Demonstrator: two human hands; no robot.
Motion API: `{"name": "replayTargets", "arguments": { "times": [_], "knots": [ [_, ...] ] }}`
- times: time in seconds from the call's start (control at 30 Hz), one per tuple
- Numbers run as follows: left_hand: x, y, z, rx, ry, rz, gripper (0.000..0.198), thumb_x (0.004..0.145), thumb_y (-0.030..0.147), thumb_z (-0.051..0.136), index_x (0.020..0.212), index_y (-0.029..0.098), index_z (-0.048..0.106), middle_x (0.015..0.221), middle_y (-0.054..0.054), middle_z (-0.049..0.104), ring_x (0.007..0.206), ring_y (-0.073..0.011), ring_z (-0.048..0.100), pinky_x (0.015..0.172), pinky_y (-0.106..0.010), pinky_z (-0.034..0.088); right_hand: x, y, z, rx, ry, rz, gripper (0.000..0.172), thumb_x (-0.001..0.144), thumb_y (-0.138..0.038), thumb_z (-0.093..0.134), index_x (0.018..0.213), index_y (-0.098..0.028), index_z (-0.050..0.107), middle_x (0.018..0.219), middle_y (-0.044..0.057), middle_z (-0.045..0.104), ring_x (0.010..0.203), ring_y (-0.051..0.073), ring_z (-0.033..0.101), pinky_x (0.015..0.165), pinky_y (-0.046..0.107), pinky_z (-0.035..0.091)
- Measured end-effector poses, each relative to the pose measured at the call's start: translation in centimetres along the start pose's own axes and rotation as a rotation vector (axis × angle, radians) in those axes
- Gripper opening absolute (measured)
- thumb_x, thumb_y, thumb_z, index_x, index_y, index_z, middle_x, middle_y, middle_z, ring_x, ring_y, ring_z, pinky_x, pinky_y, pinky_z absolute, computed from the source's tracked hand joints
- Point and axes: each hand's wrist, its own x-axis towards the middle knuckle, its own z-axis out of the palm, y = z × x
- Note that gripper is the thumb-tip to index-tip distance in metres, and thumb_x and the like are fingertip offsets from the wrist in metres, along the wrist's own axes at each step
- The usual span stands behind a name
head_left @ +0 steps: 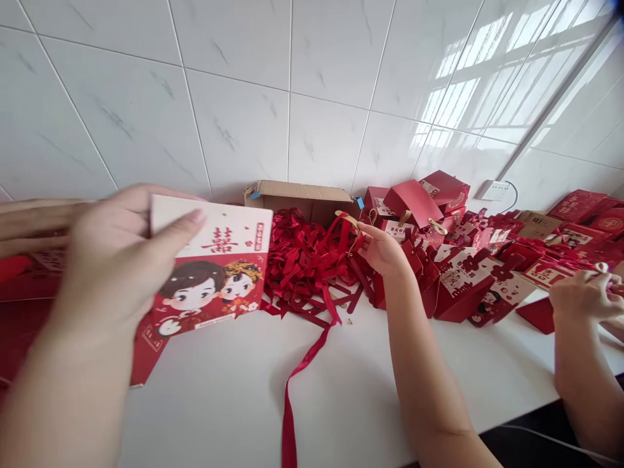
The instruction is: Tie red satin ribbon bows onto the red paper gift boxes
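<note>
My left hand (112, 253) is closed on a red and white gift box (214, 286), its thumb lying across the white top part. A cartoon couple and a red double-happiness character are printed on the side facing me. Farther right, my right hand (383, 250) reaches to the edge of a heap of red ribbons (307, 260). Its fingertips pinch a gold ribbon (347, 218) that has red ribbon beside it. One long red ribbon (292, 383) trails from the heap across the white table (351, 390).
An open cardboard box (302, 190) lies behind the ribbons against the tiled wall. Many red gift boxes (458, 279) crowd the table on the right, and more red boxes (29, 325) are at far left. Another person's hand (582, 296) works at the right edge, near a white socket (493, 190).
</note>
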Motion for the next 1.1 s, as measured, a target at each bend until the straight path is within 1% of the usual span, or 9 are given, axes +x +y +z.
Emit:
{"name": "replayTargets", "arguments": {
  "times": [0.07,0.23,0.3,0.43,0.6,0.7,0.8,0.9,1.1],
  "knots": [
    [-0.2,-0.5,1.3,-0.039,-0.053,-0.08,0.028,0.066,0.031,0.076,0.087,0.014,0.066,0.077,0.0,0.068,0.067,-0.0155,0.061,0.059,-0.027,0.051,-0.2,-0.1,0.2,0.002,0.055,-0.007,0.026,0.071,-0.039,0.064,0.081,-0.016,0.068,0.068,0.003,0.066,0.056,0.012,0.057,0.048,0.022,0.042],
    [-0.1,-4.1,3.6,0.273,-0.668,-0.142,0.02,0.071,0.036,0.067,0.078,0.018,0.066,0.078,-0.002,0.07,0.073,-0.0206,0.064,0.06,-0.028,0.048,-1.3,-1.1,0.3,0.003,0.088,-0.053,0.024,0.067,-0.038,0.072,0.065,-0.016,0.062,0.051,-0.002,0.055,0.039,0.006,0.041,0.039,0.021,0.028],
    [0.1,-5.0,3.5,0.405,-0.734,-0.1,0.017,0.074,0.036,0.063,0.074,0.019,0.064,0.08,-0.002,0.07,0.076,-0.0211,0.065,0.063,-0.028,0.047,-1.7,-1.7,0.6,0.041,0.076,-0.067,0.025,0.066,-0.038,0.074,0.072,-0.017,0.061,0.055,-0.003,0.057,0.041,0.006,0.043,0.039,0.02,0.028],
    [0.0,-4.4,3.1,0.55,-0.724,-0.04,0.015,0.077,0.036,0.059,0.075,0.022,0.064,0.079,0.0,0.068,0.071,-0.0191,0.062,0.061,-0.028,0.046,-2.8,-3.1,1.3,0.264,-0.091,-0.031,0.03,0.066,-0.031,0.078,0.085,-0.019,0.06,0.061,-0.005,0.058,0.051,0.006,0.051,0.046,0.016,0.038],
    [-1.7,-0.6,2.8,0.461,-0.599,0.136,0.015,0.08,0.036,0.059,0.073,0.023,0.063,0.082,0.001,0.066,0.078,-0.0172,0.06,0.069,-0.026,0.047,-4.6,-4.6,3.0,0.619,-0.37,0.076,0.016,0.073,-0.022,0.074,0.08,-0.018,0.059,0.055,-0.007,0.052,0.05,0.005,0.049,0.049,0.014,0.042],
    [-3.4,1.2,2.8,0.315,-0.705,0.139,0.016,0.083,0.036,0.058,0.075,0.024,0.062,0.077,0.002,0.065,0.07,-0.0137,0.059,0.063,-0.024,0.047,-5.8,-5.0,4.9,0.835,-0.361,0.119,0.011,0.078,-0.021,0.068,0.079,-0.02,0.057,0.061,-0.007,0.056,0.056,0.006,0.055,0.059,0.018,0.049],
    [-5.0,1.8,3.4,0.203,-0.729,0.215,0.009,0.084,0.032,0.06,0.089,0.025,0.061,0.087,0.003,0.066,0.077,-0.0121,0.061,0.068,-0.022,0.049,-6.9,-5.1,6.9,0.993,-0.299,0.127,0.006,0.083,-0.016,0.062,0.083,-0.02,0.057,0.068,-0.006,0.06,0.063,0.007,0.059,0.063,0.018,0.051],
    [-5.9,1.3,4.4,0.192,-0.677,0.29,0.02,0.081,0.029,0.065,0.097,0.025,0.055,0.092,0.003,0.063,0.084,-0.012,0.06,0.076,-0.024,0.049,-7.9,-5.1,8.3,1.071,-0.285,0.122,0.008,0.086,-0.012,0.055,0.083,-0.019,0.057,0.071,-0.004,0.06,0.067,0.006,0.06,0.066,0.017,0.051],
    [-5.6,0.2,5.0,0.235,-0.467,0.403,0.023,0.076,0.019,0.069,0.087,0.02,0.049,0.078,0.004,0.055,0.072,-0.0102,0.055,0.066,-0.021,0.047,-8.7,-5.3,8.5,1.071,-0.304,0.099,0.008,0.087,-0.014,0.054,0.086,-0.021,0.056,0.075,-0.004,0.057,0.07,0.007,0.059,0.074,0.02,0.053]
  ]
}}
